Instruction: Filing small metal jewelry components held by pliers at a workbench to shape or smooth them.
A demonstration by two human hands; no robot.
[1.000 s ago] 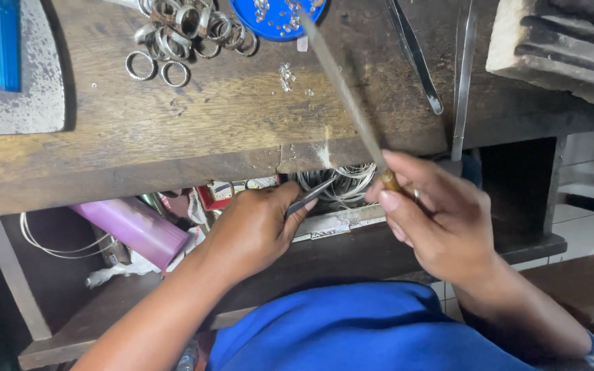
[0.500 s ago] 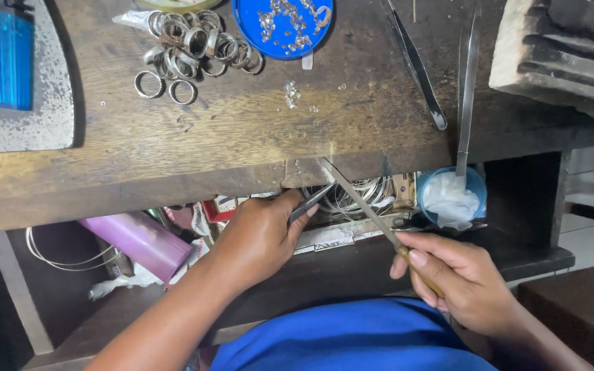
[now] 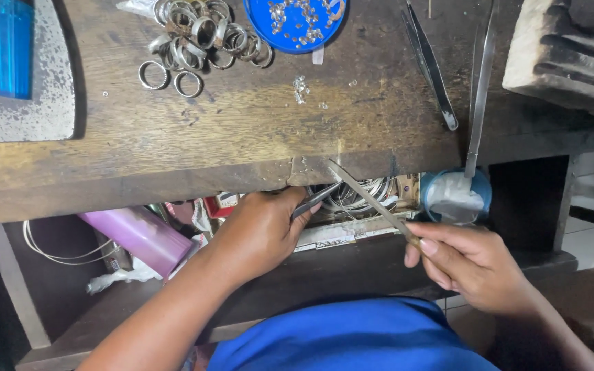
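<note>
Right hand [image 3: 472, 264] pinches a file [image 3: 369, 199]; left hand [image 3: 259, 230] grips pliers [image 3: 314, 199] (workpiece hidden); a slip could nick fingers.

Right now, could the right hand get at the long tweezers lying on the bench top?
Probably yes. The right hand sits just below the bench edge, and the tweezers lie on bare wood straight above it, nothing between. But its fingers grip the file, which would need setting down first.

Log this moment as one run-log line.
left hand: grips pliers at bench edge | right hand: holds file | rings piled above
</note>
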